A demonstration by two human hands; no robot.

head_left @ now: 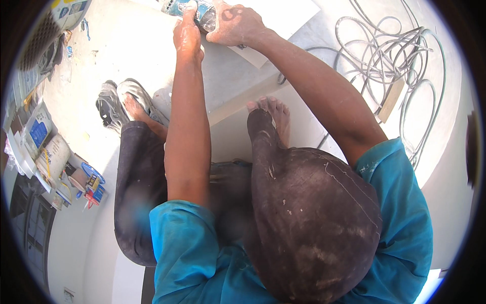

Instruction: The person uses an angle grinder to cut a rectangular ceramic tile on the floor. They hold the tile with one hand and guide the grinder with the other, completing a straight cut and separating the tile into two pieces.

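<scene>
At the top edge of the head view, both my hands hold a teal power tool (174, 7) with a dark end, partly cut off by the frame. My left hand (188, 36) is closed on its body, thumb along the top. My right hand (237, 23) wraps the darker end, its fingers partly hidden beneath. Under the tool lies a pale flat panel (298, 14), one corner reaching toward me. Pale dust marks both hands.
Tangled grey cable (377, 58) lies on the right beside a wooden block (392, 103). My bare right foot (276, 112) and a worn grey shoe (108, 104) are near the panel. Bags and packaging (53, 152) clutter the left, with a white-and-yellow container (70, 14) at far left.
</scene>
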